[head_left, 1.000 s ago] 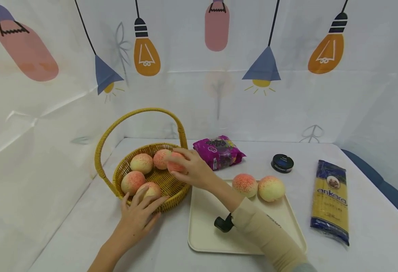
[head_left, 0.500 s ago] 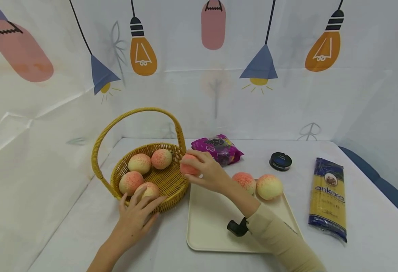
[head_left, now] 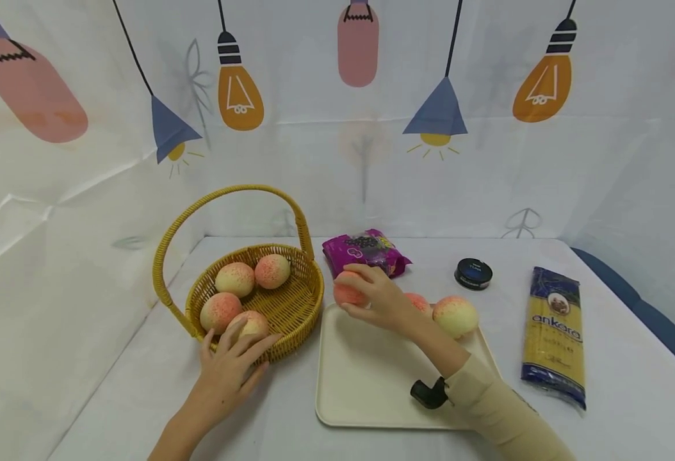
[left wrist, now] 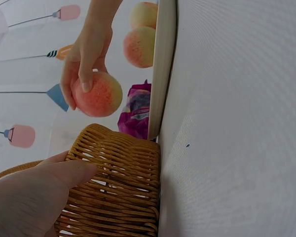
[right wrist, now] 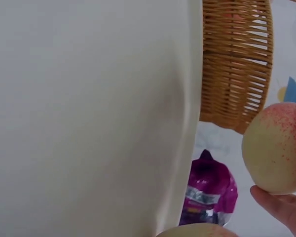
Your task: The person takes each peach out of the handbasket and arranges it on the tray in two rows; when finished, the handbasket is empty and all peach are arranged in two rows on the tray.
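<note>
My right hand [head_left: 379, 299] grips a pink-and-cream peach [head_left: 349, 289] in the air over the back left corner of the cream tray [head_left: 337, 410]. In the right wrist view the thumb presses the underside of that peach [right wrist: 276, 153]. My left hand [head_left: 228, 368] holds the near rim of the wicker basket [head_left: 300, 306], its thumb [left wrist: 79, 173] on the outer wall and its fingers reaching over the edge beside a peach [head_left: 251, 323]. Several peaches lie in the basket. On the tray's back edge sit a pale peach [head_left: 455, 316] and a redder peach [head_left: 419, 303], partly hidden by my right wrist.
Behind the tray lies a purple snack bag [head_left: 366, 251]. A round black tuna tin [head_left: 473, 274] stands to its right, and a blue-and-yellow pasta packet [head_left: 553, 336] lies at the far right. The tall basket handle [head_left: 245, 187] arches up at the left.
My right hand has lifted a peach out of the basket and carried it rightward over the tray. The left hand stays at the basket's rim.
</note>
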{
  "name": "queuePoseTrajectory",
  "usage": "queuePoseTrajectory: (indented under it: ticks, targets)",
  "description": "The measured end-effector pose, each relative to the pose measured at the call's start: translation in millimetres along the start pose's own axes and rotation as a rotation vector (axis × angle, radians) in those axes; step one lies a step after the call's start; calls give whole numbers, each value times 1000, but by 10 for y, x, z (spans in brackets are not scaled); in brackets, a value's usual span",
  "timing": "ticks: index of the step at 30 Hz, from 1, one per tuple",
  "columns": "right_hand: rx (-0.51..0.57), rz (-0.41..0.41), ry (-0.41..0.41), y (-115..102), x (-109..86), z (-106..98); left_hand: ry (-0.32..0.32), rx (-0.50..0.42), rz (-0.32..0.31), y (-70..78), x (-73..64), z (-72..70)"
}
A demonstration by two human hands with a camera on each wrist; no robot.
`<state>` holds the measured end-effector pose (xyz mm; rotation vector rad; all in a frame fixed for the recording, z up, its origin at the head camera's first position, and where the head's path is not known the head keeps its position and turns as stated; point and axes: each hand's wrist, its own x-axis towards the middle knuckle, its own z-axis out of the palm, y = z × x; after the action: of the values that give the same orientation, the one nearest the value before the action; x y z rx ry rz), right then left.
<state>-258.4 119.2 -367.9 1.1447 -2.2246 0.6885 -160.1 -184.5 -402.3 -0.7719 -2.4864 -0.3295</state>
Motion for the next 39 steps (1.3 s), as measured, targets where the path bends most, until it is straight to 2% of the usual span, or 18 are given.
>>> queuePoseTrajectory:
  ticks: [10, 18, 29, 39]
  targets:
    - [-29, 3, -144, 76, -164, -12, 11, -4, 4, 10, 6, -9]
    - [-64, 70, -257, 104, -281, -29, 14, 0, 8, 1, 1, -3]
    - [-138, 88, -359, 98, -305, -27, 17, -7, 8, 2, -9, 4]
    - [-161, 108, -404, 92, -292, -19, 7, -8, 1, -10, 0, 0]
